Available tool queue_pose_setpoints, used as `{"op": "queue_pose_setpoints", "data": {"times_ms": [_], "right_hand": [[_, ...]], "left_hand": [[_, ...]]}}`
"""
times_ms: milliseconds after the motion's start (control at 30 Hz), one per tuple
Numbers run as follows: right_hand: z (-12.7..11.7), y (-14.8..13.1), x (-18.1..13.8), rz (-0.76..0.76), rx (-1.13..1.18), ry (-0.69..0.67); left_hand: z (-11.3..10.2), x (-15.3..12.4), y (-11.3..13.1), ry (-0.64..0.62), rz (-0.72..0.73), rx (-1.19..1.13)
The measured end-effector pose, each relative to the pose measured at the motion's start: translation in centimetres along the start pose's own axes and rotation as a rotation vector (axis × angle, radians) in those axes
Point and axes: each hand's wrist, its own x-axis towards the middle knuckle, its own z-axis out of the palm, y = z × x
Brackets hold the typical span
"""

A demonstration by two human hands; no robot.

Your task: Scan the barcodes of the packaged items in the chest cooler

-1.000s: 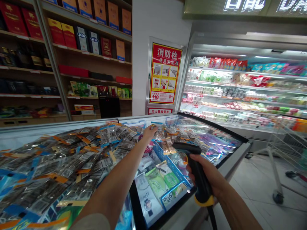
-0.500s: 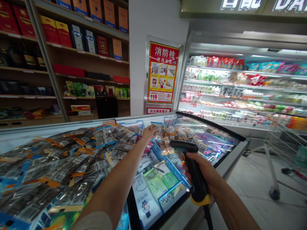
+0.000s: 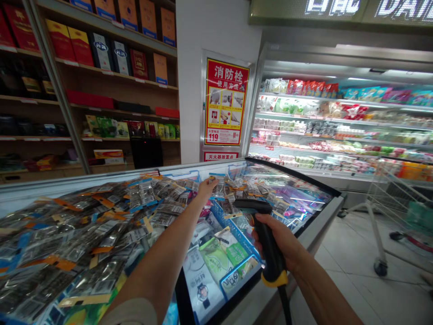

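Observation:
My right hand (image 3: 275, 239) is wrapped round a black barcode scanner (image 3: 270, 255) with a yellow collar and a cable hanging below. Its head points left, over the blue basket (image 3: 237, 230) in the chest freezer. Farther off, my left hand (image 3: 207, 188) reaches across the freezer, its fingers pinching a small clear packet (image 3: 219, 186) with a blue top edge. More of these packets (image 3: 101, 225), with orange and blue edges and barcode labels, lie heaped to the left of my arm. Green and white bags (image 3: 216, 262) lie under the glass in front.
A freezer rim and sliding glass lid (image 3: 291, 180) edge the chest. On the right, a shopping cart (image 3: 382, 216) stands on the tiled floor. Shelves of boxes (image 3: 101, 49) rise behind at left, and a lit refrigerated display (image 3: 324, 122) is at back right.
The view has shifted slightly, so the surroundings sit farther left. My left hand keeps its pinch on the packet, and the scanner stays in my right hand with its head toward the packets.

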Motion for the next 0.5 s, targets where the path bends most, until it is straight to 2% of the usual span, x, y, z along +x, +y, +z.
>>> {"op": "queue_pose_setpoints", "data": {"times_ms": [100, 233, 333, 500], "right_hand": [[-0.7, -0.4, 0.1, -0.056, 0.030, 0.076], [-3.2, -1.4, 0.5, -0.177, 0.075, 0.246], [-5.8, -1.9, 0.7, -0.201, 0.097, 0.332], [-9.7, -1.7, 0.8, -0.237, 0.136, 0.445]], "left_hand": [[0.0, -0.3, 0.3, -0.021, -0.014, -0.012], [0.9, -0.9, 1.1, -0.001, 0.001, 0.092], [2.5, -1.5, 1.8, 0.005, -0.005, 0.176], [6.3, -2.3, 2.3, -0.056, -0.037, 0.279]]}}
